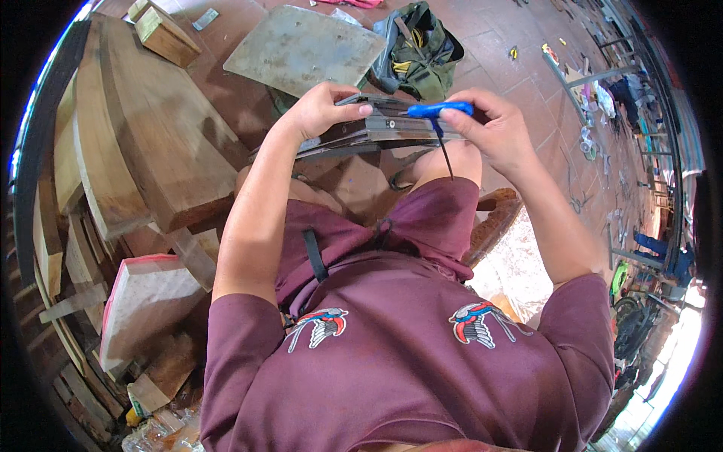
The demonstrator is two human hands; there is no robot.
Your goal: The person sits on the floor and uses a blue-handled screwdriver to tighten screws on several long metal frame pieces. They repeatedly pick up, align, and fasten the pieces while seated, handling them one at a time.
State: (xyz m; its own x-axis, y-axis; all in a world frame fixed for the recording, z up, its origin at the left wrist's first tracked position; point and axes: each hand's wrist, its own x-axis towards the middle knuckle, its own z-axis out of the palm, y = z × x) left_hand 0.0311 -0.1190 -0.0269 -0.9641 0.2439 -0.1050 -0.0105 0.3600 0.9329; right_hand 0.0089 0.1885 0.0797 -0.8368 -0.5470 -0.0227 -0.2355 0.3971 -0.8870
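My right hand (pixel 493 124) is closed round a T-handle hex key (pixel 440 110) with a blue grip, its dark shaft slanting down toward my knee. My left hand (pixel 324 113) pinches a flat dark strip at the left end of a grey metal profile frame (pixel 384 129). This frame lies across above my lap, and a small round screw or hole shows in its side. The blue grip sits just over the frame's right part. Whether the key's short end touches the frame, I cannot tell.
Thick wooden planks (pixel 151 128) lean at the left, with a wood block (pixel 167 36) beyond. Ahead are a stained flat board (pixel 305 49) and an open green tool bag (pixel 425 56). Metal racks (pixel 602 74) and scattered items line the right. A white foam-like block (pixel 151 305) stands lower left.
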